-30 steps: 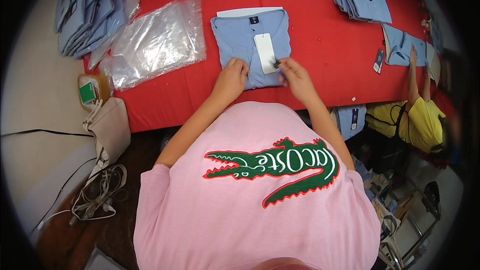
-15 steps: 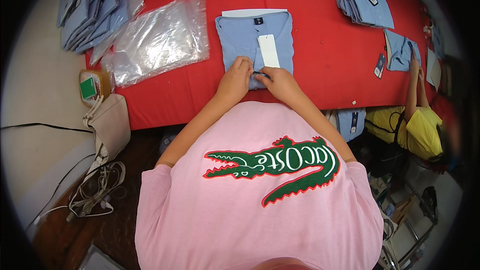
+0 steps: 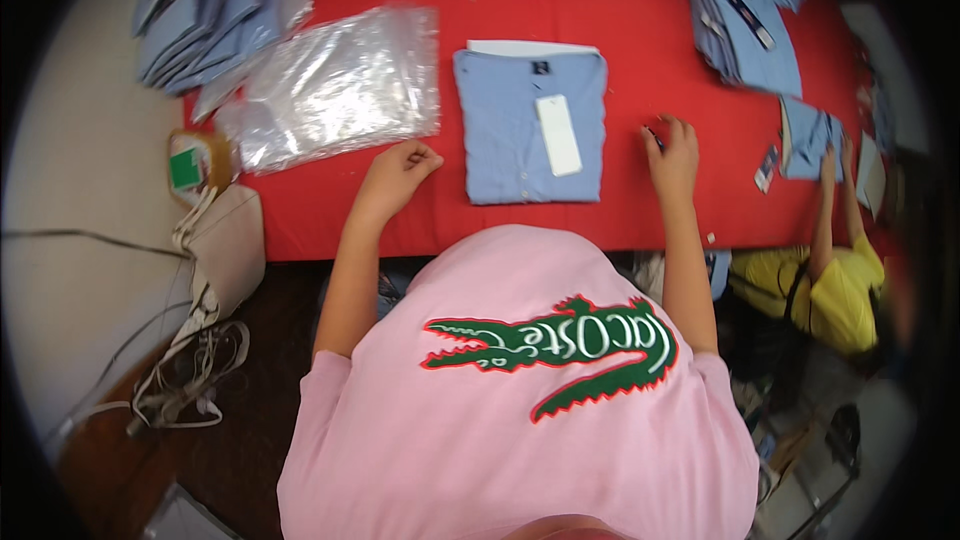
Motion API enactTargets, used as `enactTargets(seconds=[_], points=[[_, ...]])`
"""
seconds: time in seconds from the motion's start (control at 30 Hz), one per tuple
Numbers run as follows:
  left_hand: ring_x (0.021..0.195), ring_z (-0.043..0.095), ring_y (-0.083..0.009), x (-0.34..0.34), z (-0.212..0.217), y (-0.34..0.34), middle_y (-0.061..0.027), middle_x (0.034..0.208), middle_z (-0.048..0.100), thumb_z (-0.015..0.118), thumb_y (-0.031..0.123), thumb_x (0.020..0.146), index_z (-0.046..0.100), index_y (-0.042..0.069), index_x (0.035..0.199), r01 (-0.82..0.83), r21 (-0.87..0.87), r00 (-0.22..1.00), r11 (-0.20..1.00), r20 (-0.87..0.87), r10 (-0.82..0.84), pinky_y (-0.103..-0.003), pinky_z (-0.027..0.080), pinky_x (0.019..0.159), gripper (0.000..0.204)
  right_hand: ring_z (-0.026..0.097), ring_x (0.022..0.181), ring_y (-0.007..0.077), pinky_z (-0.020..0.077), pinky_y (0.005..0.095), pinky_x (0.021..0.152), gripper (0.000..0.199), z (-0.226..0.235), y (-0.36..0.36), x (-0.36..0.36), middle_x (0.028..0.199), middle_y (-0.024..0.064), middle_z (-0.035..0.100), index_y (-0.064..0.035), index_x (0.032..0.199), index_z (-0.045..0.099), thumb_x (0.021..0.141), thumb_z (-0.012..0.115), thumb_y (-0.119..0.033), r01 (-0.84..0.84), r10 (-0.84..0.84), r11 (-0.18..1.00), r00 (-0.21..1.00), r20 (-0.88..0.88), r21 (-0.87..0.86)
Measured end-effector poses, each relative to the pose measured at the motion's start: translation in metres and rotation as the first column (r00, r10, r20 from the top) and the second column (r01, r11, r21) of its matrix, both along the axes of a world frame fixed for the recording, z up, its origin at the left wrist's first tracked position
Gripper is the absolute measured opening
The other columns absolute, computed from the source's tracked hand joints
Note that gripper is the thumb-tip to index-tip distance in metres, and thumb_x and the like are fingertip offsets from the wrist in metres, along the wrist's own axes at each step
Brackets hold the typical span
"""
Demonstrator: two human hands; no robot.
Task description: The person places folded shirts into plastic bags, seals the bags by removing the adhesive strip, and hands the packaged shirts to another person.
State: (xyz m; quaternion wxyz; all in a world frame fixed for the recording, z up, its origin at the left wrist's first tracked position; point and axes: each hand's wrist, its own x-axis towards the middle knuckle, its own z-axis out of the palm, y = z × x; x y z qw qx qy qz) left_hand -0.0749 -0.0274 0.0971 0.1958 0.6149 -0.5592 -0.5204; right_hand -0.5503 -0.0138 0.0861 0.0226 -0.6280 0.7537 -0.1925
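The wide red-covered table [image 3: 500, 0] is carrying everything, and the folded light-blue shirt with a white collar insert [image 3: 520, 130] is lying flat at its near middle, squared up, with a white rectangular hang tag [image 3: 558, 135] resting on its front. To its left a heap of clear plastic bags [image 3: 335, 85] is lying just beside it, and stacks of folded blue shirts [image 3: 200, 25] are sitting at the far left corner, with more of them [image 3: 745, 10] at the far right. Both hands are off the shirt: the left hand [image 3: 400, 168] is hovering over the cloth between bags and shirt with its grip curled loosely closed on nothing I can see, and the right hand [image 3: 675, 148] is resting on the table just right of the shirt, fingers bent down over a small dark thing I cannot identify, so whether it is grasping it I cannot tell. Folding looks finished, and bagging seems to be the step in hand; the next move is probably calling for one bag to be separated from the slippery heap and opened. A co-worker in a yellow top [image 3: 835, 290] is reaching onto the table at the right edge; that person's hands are blurred by the rim, and the right-hand stacks are cut off.
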Motion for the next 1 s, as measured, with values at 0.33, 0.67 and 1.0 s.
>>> enactTargets(seconds=[0.33,0.67,1.0], points=[[0.162,0.020,-0.0435,0.023,-0.069,-0.059,-0.0202,0.174,0.027,0.051,0.041,0.111,0.058,0.028,0.155,0.138,-0.587,0.748,0.797,0.590,0.305,-0.066,0.012,0.128,0.046,0.061,0.125,0.0386,0.0473,0.0469,0.107,0.030,0.021,-0.054,0.111,0.136,0.0175,0.066,-0.0064,0.122,0.072,0.095,0.075,-0.018,-0.291,0.301,0.954,0.919,0.254,-0.075],[0.139,0.052,-0.0359,0.016,0.016,-0.079,-0.0140,0.144,0.061,0.065,0.026,0.103,0.072,0.018,0.135,0.255,-0.745,0.772,0.616,0.541,0.334,-0.060,0.029,0.121,0.033,0.065,0.120,0.0350,0.0514,0.0439,0.102,0.029,0.074,-0.139,0.263,0.131,0.0145,0.067,-0.0055,0.120,0.071,0.093,0.077,-0.013,-0.680,0.755,0.643,0.486,0.440,-0.353],[0.133,0.056,-0.0353,-0.034,-0.076,-0.063,-0.0205,0.139,0.061,0.063,0.019,0.094,0.066,0.005,0.132,0.403,-0.642,0.911,0.652,0.352,-0.217,-0.049,0.039,0.119,0.041,0.069,0.110,0.0342,0.0574,0.0489,0.086,0.045,-0.010,-0.163,0.409,0.125,0.0196,0.068,-0.0034,0.117,0.067,0.087,0.083,-0.033,-0.733,0.792,0.548,0.610,0.030,0.403]])
